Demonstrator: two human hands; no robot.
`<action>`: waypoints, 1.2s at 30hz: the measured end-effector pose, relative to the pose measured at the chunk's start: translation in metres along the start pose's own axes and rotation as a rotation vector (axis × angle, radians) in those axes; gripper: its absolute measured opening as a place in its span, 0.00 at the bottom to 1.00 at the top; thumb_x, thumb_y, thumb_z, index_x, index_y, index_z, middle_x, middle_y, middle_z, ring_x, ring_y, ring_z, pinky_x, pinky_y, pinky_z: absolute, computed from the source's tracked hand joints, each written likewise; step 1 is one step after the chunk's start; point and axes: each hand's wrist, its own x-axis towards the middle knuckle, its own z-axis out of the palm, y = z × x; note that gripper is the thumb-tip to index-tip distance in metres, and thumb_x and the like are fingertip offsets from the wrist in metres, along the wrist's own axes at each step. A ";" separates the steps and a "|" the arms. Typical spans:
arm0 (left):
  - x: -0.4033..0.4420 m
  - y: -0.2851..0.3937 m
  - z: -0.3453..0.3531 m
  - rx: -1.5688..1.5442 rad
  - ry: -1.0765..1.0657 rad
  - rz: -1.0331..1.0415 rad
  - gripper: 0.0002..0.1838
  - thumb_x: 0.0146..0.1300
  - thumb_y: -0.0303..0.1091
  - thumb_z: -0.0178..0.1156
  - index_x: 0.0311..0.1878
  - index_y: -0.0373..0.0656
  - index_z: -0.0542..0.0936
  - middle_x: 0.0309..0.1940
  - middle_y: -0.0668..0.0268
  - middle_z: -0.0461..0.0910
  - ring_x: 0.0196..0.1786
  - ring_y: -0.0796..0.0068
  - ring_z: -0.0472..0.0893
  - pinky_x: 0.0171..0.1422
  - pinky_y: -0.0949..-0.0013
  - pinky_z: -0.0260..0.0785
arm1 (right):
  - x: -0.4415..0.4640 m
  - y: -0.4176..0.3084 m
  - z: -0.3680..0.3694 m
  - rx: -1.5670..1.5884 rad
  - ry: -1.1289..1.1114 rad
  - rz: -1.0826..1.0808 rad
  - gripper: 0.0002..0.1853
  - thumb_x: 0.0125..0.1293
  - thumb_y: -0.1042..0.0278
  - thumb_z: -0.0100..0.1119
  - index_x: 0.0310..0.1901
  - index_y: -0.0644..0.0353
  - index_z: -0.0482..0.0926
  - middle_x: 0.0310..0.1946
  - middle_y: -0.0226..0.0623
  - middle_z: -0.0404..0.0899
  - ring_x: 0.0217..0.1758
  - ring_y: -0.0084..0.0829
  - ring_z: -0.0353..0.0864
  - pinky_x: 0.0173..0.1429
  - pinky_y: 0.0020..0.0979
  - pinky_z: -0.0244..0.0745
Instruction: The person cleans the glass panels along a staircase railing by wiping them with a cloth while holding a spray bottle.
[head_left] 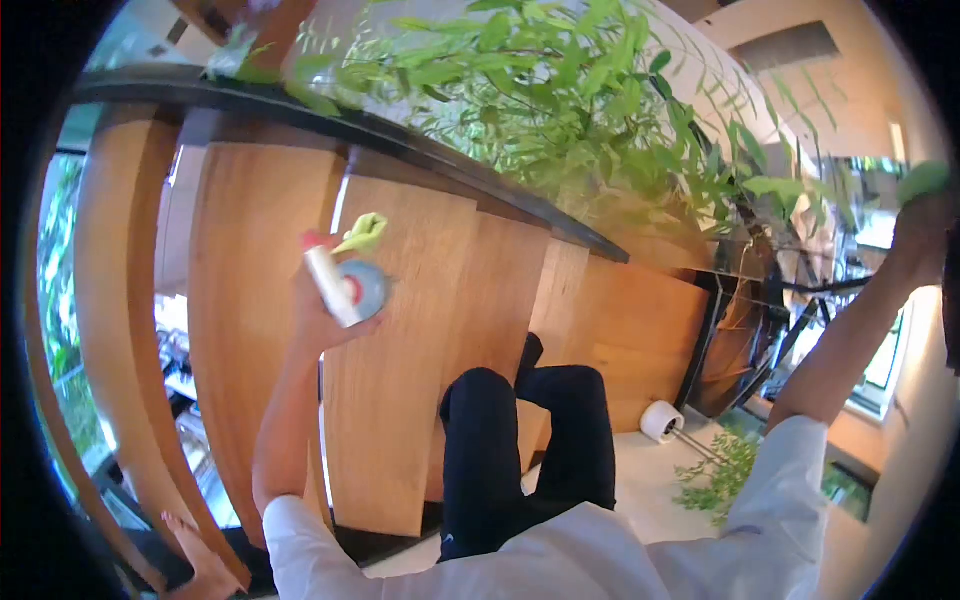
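Note:
My left hand (318, 318) is closed around a spray bottle (372, 288) over the wooden treads. Its head is white with red parts and its body blue-grey, all slightly blurred. A yellow-green cloth-like piece (364, 232) sticks out beside the bottle head. Stretched out to the far right, my right hand (925, 212) is at the dark edge of the view with a green cloth-like piece (922, 180) at its fingers. Shadow and the frame edge hide most of those fingers.
Wooden stair treads (400, 400) have gaps between them. A black stringer edge (440, 155) runs beside leafy plants (560, 90). A white round lamp-like object (660, 422) and another plant (720, 475) are lower right. Someone's bare hand or foot (195, 560) shows lower left.

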 end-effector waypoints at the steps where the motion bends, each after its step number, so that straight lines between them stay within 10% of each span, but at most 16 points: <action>1: -0.004 -0.010 0.002 -0.103 0.042 -0.041 0.49 0.34 0.41 0.83 0.64 0.42 0.72 0.55 0.54 0.77 0.53 0.58 0.82 0.60 0.55 0.75 | -0.008 -0.002 0.000 0.001 0.008 -0.029 0.19 0.76 0.55 0.55 0.53 0.65 0.80 0.47 0.49 0.84 0.51 0.46 0.81 0.58 0.47 0.75; 10: -0.011 -0.052 0.006 -0.034 0.016 0.240 0.50 0.36 0.59 0.81 0.61 0.40 0.73 0.56 0.60 0.73 0.55 0.64 0.79 0.58 0.58 0.75 | -0.228 -0.092 0.068 0.132 -0.292 -0.159 0.18 0.73 0.56 0.56 0.57 0.60 0.79 0.52 0.46 0.83 0.58 0.44 0.79 0.63 0.44 0.75; 13: -0.017 -0.035 0.005 -0.618 -0.009 -0.616 0.48 0.31 0.49 0.85 0.60 0.46 0.75 0.53 0.58 0.75 0.54 0.58 0.80 0.55 0.52 0.77 | -0.392 -0.158 0.100 0.449 -0.765 0.047 0.19 0.72 0.57 0.57 0.58 0.58 0.79 0.53 0.45 0.82 0.60 0.43 0.79 0.65 0.43 0.75; 15: -0.005 -0.037 0.002 -0.085 -0.122 0.117 0.48 0.31 0.52 0.85 0.59 0.45 0.76 0.49 0.59 0.80 0.45 0.56 0.83 0.48 0.53 0.79 | -0.473 -0.203 0.108 0.760 -1.230 0.485 0.19 0.72 0.57 0.57 0.59 0.57 0.79 0.54 0.44 0.82 0.62 0.43 0.78 0.67 0.42 0.75; 17: -0.002 -0.054 0.004 0.178 -0.207 0.459 0.52 0.31 0.52 0.85 0.62 0.42 0.74 0.49 0.60 0.80 0.46 0.59 0.84 0.50 0.56 0.79 | -0.564 -0.210 0.116 0.497 -0.921 0.145 0.17 0.67 0.62 0.61 0.56 0.53 0.80 0.52 0.38 0.84 0.57 0.43 0.82 0.65 0.44 0.75; 22: -0.034 -0.059 0.015 -0.192 -0.056 0.170 0.56 0.33 0.48 0.84 0.66 0.39 0.67 0.54 0.59 0.74 0.54 0.63 0.81 0.57 0.58 0.76 | -0.491 -0.172 0.098 0.591 -0.846 0.316 0.20 0.66 0.62 0.62 0.59 0.52 0.78 0.58 0.38 0.81 0.59 0.42 0.81 0.64 0.47 0.75; 24: -0.024 -0.044 0.014 -0.257 -0.055 0.129 0.57 0.33 0.47 0.84 0.67 0.38 0.64 0.55 0.59 0.72 0.55 0.63 0.79 0.59 0.59 0.75 | -0.382 -0.137 0.066 0.312 -0.361 -0.142 0.17 0.66 0.63 0.62 0.56 0.53 0.79 0.56 0.39 0.82 0.59 0.41 0.80 0.65 0.47 0.73; 25: -0.024 -0.034 0.017 -0.226 -0.045 0.144 0.56 0.33 0.47 0.84 0.66 0.38 0.65 0.55 0.59 0.72 0.55 0.62 0.79 0.59 0.58 0.75 | -0.335 -0.113 0.048 0.556 -0.620 0.300 0.15 0.66 0.63 0.62 0.52 0.55 0.80 0.51 0.41 0.82 0.56 0.44 0.81 0.62 0.48 0.74; 28: -0.031 -0.032 0.014 -0.281 -0.042 0.093 0.56 0.32 0.45 0.85 0.66 0.37 0.65 0.55 0.59 0.72 0.55 0.63 0.79 0.59 0.59 0.74 | -0.202 -0.026 0.029 -0.114 -0.347 0.099 0.13 0.63 0.61 0.60 0.42 0.60 0.78 0.39 0.48 0.79 0.50 0.51 0.78 0.57 0.53 0.71; 31: -0.032 -0.047 0.012 -0.096 -0.134 0.004 0.60 0.30 0.45 0.86 0.68 0.35 0.63 0.56 0.58 0.74 0.59 0.64 0.77 0.63 0.59 0.73 | -0.082 0.039 0.015 -0.224 0.223 -0.234 0.24 0.67 0.63 0.64 0.60 0.69 0.76 0.57 0.53 0.78 0.62 0.50 0.74 0.74 0.49 0.64; 32: -0.032 -0.056 0.013 -0.084 -0.144 -0.023 0.60 0.30 0.45 0.86 0.68 0.35 0.63 0.56 0.58 0.74 0.59 0.64 0.77 0.63 0.59 0.73 | -0.054 0.045 0.008 0.348 -0.063 0.072 0.28 0.77 0.64 0.57 0.73 0.63 0.63 0.64 0.49 0.73 0.65 0.41 0.76 0.70 0.48 0.74; 34: -0.037 -0.067 0.018 -0.154 -0.066 -0.021 0.62 0.30 0.46 0.86 0.69 0.36 0.62 0.55 0.58 0.75 0.59 0.62 0.77 0.64 0.58 0.72 | -0.032 0.051 -0.001 0.103 0.077 -0.313 0.30 0.78 0.56 0.54 0.73 0.63 0.62 0.64 0.50 0.73 0.66 0.43 0.75 0.71 0.48 0.73; 36: -0.034 -0.060 0.022 -0.081 -0.088 -0.010 0.61 0.33 0.47 0.86 0.70 0.37 0.61 0.56 0.58 0.74 0.59 0.62 0.77 0.65 0.58 0.72 | -0.042 0.007 -0.009 0.016 -0.088 -0.087 0.34 0.77 0.48 0.55 0.75 0.60 0.62 0.65 0.50 0.73 0.68 0.46 0.73 0.73 0.48 0.69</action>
